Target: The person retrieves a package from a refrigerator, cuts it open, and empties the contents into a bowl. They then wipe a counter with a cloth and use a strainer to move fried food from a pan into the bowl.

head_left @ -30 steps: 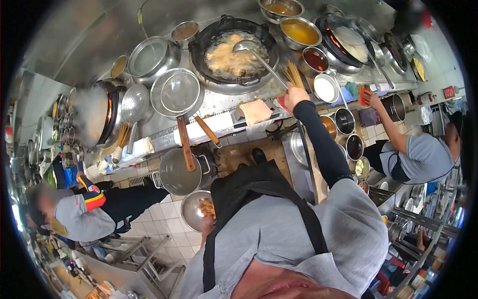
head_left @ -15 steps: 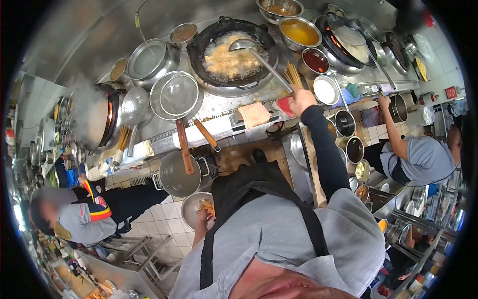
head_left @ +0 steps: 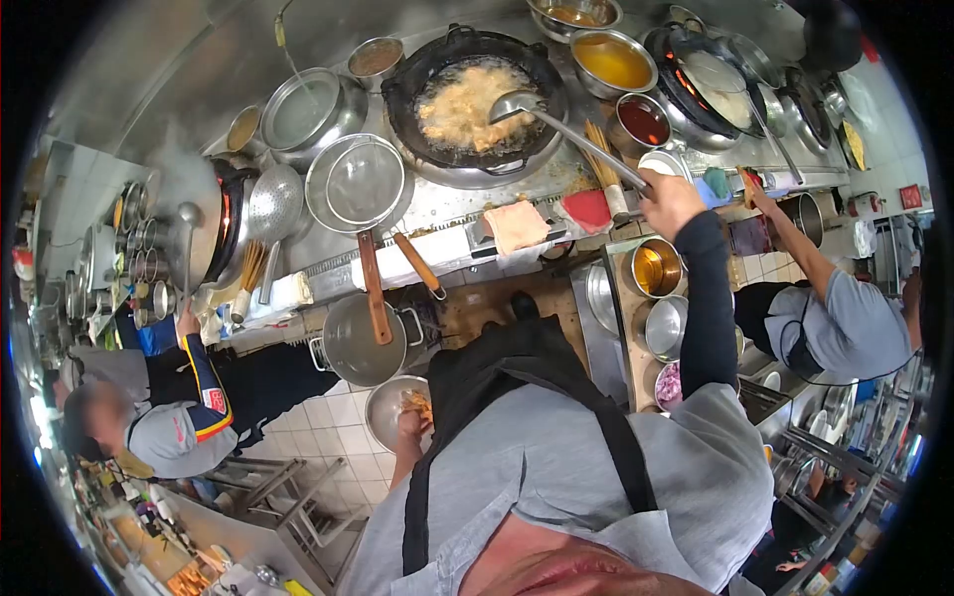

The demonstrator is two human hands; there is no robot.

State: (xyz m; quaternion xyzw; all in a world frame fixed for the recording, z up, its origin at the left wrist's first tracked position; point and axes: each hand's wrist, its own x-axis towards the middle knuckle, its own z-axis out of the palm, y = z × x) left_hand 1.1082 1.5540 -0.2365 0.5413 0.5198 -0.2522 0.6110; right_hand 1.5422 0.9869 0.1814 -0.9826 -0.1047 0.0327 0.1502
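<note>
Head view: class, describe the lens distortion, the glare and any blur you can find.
Head view: fisheye bends the stove edge, with black corners around the round image; glare on the steel backsplash and strainer; a co-worker's face is blurred; steam hazes the left wok; the ladle in the right hand stays sharp.

Busy restaurant kitchen, no doubt.
Big wok (head_left: 475, 94) of bubbling oil, steel range (head_left: 447, 199), sauce bowls (head_left: 616, 62), strainers (head_left: 358, 184), tiled floor (head_left: 333, 437), uniformed co-workers (head_left: 169, 427).
</note>
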